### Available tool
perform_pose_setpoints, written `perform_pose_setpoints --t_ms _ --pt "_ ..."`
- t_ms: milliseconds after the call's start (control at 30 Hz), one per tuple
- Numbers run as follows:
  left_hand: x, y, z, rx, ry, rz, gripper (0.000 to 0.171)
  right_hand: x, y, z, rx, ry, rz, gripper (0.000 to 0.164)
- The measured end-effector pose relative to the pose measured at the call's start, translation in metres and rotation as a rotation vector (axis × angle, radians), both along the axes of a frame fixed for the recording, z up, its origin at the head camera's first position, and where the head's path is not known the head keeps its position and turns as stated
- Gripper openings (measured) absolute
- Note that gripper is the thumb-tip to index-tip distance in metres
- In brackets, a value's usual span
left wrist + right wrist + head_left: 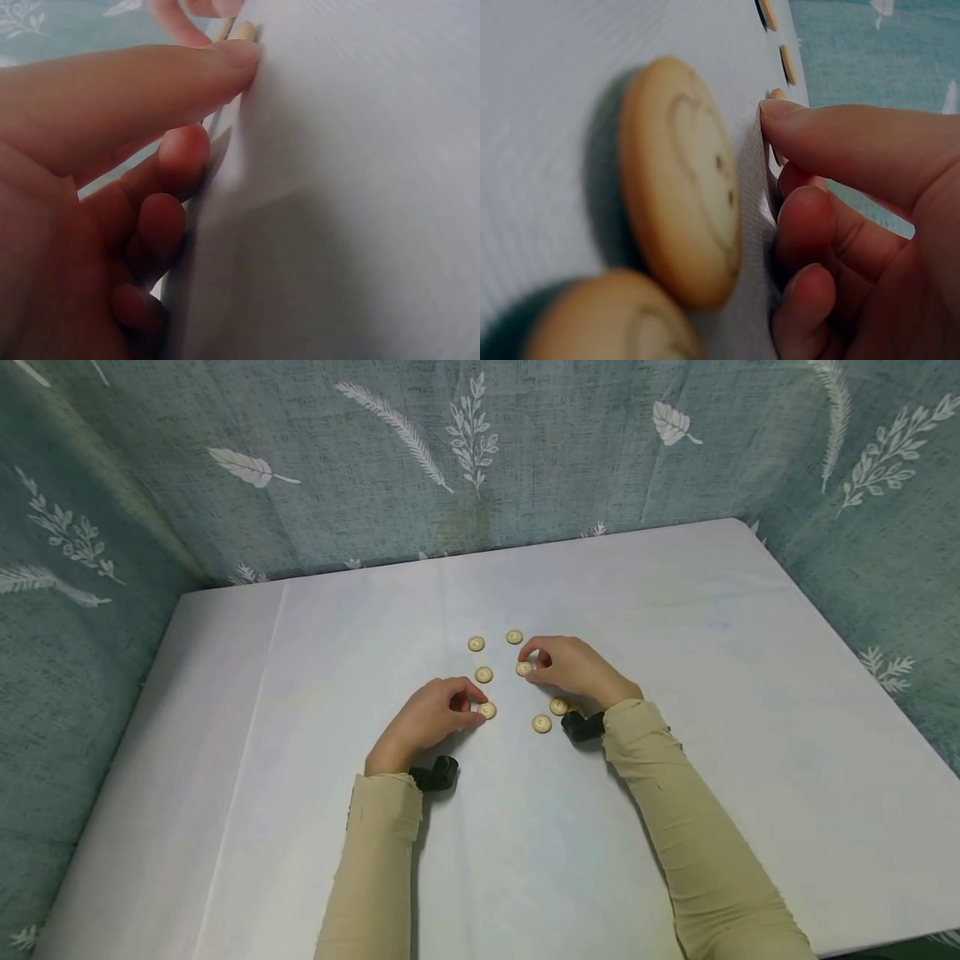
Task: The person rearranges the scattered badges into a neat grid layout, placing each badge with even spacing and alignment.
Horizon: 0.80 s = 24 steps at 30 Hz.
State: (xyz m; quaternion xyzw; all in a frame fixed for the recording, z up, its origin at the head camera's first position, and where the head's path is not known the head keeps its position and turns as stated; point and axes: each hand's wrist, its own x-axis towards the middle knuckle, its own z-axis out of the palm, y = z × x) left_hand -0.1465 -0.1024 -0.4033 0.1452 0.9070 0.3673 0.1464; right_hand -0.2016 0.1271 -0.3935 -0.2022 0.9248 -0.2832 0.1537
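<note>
buttons (pixel 483 674) lie in two loose rows on a table (pixel 300 860), a curtain (pixel 540 452) behind; a left hand (pixel 431 718) is at the left row's near end, a right hand (pixel 576 668) at the right row's second button from the back, possibly with another beneath its heel.

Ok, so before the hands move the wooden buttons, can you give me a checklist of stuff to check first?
1. Left hand has a grip on one button: ok, thumb and finger pinch it.
2. Right hand has a grip on another button: ok, pinched too.
3. Hands clear of each other: ok, there's a gap.
4. Pinched buttons lifted off the white table: cannot tell.
5. Clear view under the right wrist: not ok, a black device blocks it.
</note>
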Motion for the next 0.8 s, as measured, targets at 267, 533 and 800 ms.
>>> perform_pose_setpoints --t_ms 267,533,800 --pt "-0.0002 0.0017 0.001 -0.005 0.004 0.009 0.012 0.0009 0.0009 0.002 -0.008 -0.01 -0.028 0.027" --pt "-0.0007 0.0021 0.0012 -0.001 0.001 0.008 0.012 -0.0005 0.0013 -0.0001 -0.007 -0.004 -0.04 0.026" --pt "0.0007 -0.0003 0.0013 -0.016 0.005 0.001 0.013 0.0004 -0.0013 -0.0024 -0.018 0.008 -0.024 0.025"
